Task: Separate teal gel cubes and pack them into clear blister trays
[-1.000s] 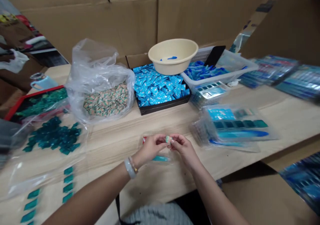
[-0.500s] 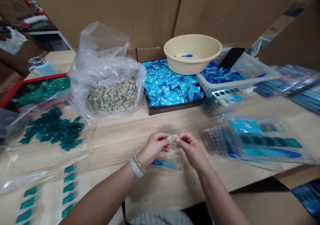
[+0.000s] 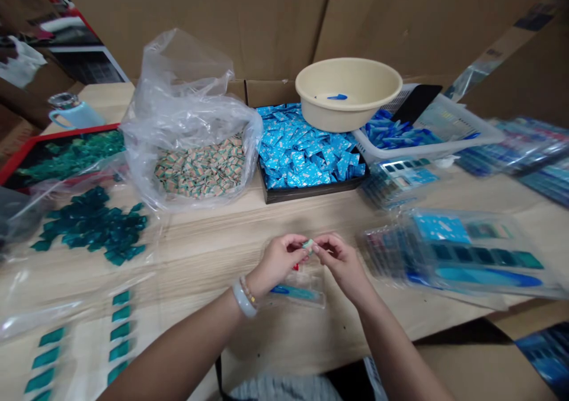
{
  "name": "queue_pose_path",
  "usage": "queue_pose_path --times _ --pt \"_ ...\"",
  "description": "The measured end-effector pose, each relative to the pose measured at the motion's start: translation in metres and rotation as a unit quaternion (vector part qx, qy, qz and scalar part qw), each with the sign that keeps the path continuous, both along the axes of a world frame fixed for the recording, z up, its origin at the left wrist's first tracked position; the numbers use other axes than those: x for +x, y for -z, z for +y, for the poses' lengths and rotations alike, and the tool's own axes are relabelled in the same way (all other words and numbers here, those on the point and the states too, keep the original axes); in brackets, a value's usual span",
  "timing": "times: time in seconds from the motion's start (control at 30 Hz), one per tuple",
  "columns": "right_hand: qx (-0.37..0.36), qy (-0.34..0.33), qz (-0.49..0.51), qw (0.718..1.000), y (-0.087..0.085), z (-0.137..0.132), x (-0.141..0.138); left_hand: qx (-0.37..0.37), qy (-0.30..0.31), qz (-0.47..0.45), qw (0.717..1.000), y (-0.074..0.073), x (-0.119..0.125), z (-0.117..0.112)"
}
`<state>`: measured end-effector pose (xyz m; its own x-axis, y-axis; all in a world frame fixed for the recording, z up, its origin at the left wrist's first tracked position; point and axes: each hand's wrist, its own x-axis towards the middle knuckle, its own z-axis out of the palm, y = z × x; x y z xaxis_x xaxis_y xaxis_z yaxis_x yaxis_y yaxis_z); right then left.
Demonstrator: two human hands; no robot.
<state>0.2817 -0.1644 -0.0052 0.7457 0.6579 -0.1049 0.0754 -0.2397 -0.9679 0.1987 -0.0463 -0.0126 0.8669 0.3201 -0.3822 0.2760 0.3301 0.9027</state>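
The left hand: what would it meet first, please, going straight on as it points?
Past the small greenish piece it holds, the left hand would probably meet the right hand, though depth is unclear.

Brown cardboard (image 3: 275, 27) stands behind, a blue mug (image 3: 83, 116) at left.

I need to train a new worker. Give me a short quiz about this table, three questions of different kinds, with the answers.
1. Multiple choice. What is between the fingertips of the left hand and the right hand?
A) a light blue cup
B) a small pale green piece
C) a long black strip

2. True or false: a small blue item lies inside the cream basin.

3. Fill in: the pale bangle is worn on the person's ____ wrist.

Key:
1. B
2. True
3. left
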Motion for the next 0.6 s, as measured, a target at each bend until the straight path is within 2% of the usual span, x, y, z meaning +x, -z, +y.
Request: queue_pose_path --times 0.1,0.2,0.27,0.3,0.4,0.6 --pt "0.038 0.0 0.041 0.998 -0.0004 -0.0037 0.0013 -0.065 -0.003 0.011 0.998 -0.0044 -0.0001 0.0013" --pt "0.114 0.01 0.199 0.973 0.0034 -0.0068 0.0034 -0.149 -0.017 0.008 0.989 -0.007 0.0001 0.0026" --pt "0.139 0.009 0.272 0.952 0.0064 -0.0075 0.0048 -0.15 -0.04 0.009 0.988 -0.0077 0.0007 0.0027" --pt "0.136 0.005 0.281 0.95 0.0075 -0.0072 0.0055 -0.134 -0.049 0.013 0.99 -0.0081 0.0011 0.0024" --pt "0.101 -0.003 0.223 0.97 0.0086 -0.005 0.0074 -0.077 -0.046 0.025 0.996 -0.0096 0.0026 0.0009" --pt "0.029 0.016 0.047 0.998 0.0056 -0.0022 0.0042 -0.036 -0.013 0.006 0.999 -0.0027 0.0031 -0.001"
